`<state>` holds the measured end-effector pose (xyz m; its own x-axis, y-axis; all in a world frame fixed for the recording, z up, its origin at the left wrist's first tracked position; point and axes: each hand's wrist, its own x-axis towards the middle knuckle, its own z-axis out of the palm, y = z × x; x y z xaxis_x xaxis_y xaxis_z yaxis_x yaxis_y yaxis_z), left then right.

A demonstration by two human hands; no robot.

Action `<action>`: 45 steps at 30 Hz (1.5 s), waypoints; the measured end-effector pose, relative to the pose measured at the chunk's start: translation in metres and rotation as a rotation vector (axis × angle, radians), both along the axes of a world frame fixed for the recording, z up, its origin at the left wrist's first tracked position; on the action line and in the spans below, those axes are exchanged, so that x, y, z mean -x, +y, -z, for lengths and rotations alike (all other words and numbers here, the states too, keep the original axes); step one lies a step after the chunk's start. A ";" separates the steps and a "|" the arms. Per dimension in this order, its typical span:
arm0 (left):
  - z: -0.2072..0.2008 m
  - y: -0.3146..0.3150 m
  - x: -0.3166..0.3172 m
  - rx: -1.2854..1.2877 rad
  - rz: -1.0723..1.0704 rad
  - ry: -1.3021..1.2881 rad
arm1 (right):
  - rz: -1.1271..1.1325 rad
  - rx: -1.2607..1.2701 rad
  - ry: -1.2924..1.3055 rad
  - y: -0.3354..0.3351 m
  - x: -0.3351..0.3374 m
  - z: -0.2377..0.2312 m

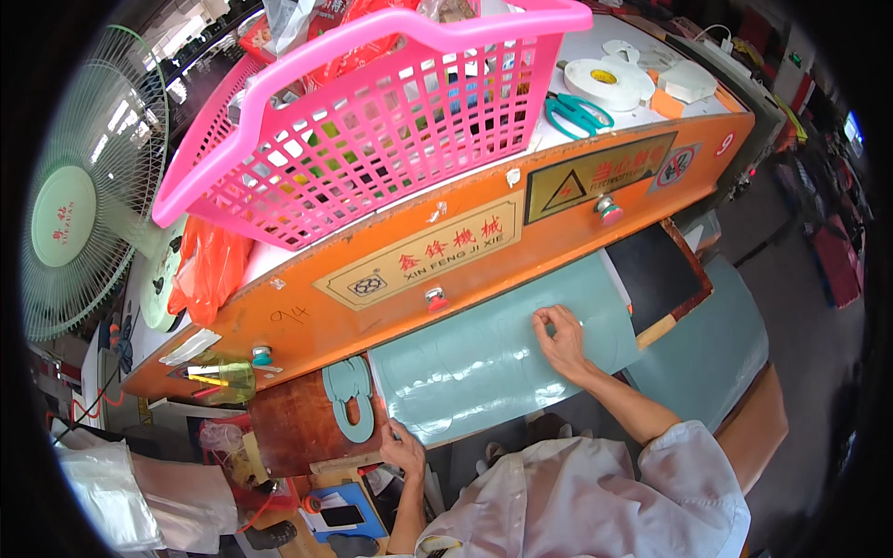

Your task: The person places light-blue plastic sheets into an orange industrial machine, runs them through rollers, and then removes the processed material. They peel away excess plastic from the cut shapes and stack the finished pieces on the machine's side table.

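Observation:
A glossy teal sheet (pixel 456 372) lies flat across the work surface in front of me, with faint curved outlines on it. My right hand (pixel 561 340) is over the sheet's right half, its fingers curled into a pinch; whatever is between the fingertips is too small to tell. At the sheet's near left corner, my left hand (pixel 404 450) has its thumb and fingers closed on the edge. Just left of the sheet, teal cut-out pieces (pixel 352 398), one of them U-shaped, rest on a reddish-brown board (pixel 288 418).
An orange machine front (pixel 372 298) with buttons runs behind the sheet. On top stand a pink basket (pixel 372 139), teal scissors (pixel 579 115) and tape rolls (pixel 605 84). A fan (pixel 70 205) is at left. A dark board (pixel 656 279) and another teal sheet (pixel 716 325) lie at right.

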<state>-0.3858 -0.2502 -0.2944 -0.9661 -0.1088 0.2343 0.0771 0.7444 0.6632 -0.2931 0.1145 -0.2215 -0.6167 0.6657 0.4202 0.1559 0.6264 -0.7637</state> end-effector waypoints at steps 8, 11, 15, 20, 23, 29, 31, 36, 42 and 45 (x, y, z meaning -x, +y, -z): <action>0.007 -0.037 -0.031 -0.020 -0.003 -0.093 | -0.047 -0.061 -0.165 -0.063 0.037 0.034; 0.020 -0.054 -0.048 0.014 0.007 -0.092 | -0.024 -0.128 -0.220 -0.083 0.055 0.044; 0.042 -0.077 -0.075 0.010 0.027 -0.021 | -0.105 -0.121 -0.326 -0.108 0.081 0.055; 0.061 -0.104 -0.110 0.084 -0.006 -0.094 | -0.100 -0.184 -0.453 -0.140 0.097 0.079; 0.072 -0.112 -0.123 0.095 -0.031 -0.141 | -0.066 -0.183 -0.369 -0.156 0.087 0.098; 0.093 -0.122 -0.128 0.049 -0.037 -0.233 | 0.015 -0.232 -0.366 -0.167 0.082 0.121; 0.096 -0.123 -0.123 0.037 -0.024 -0.233 | 0.009 -0.220 -0.373 -0.164 0.091 0.120; 0.069 -0.102 -0.111 0.110 -0.014 -0.127 | -0.068 -0.145 -0.372 -0.140 0.092 0.090; 0.038 -0.042 -0.064 -0.077 -0.044 0.006 | 0.126 -0.003 0.057 -0.010 0.046 -0.015; 0.035 -0.020 -0.036 -0.047 -0.019 0.019 | 0.243 0.028 0.373 0.076 0.032 -0.085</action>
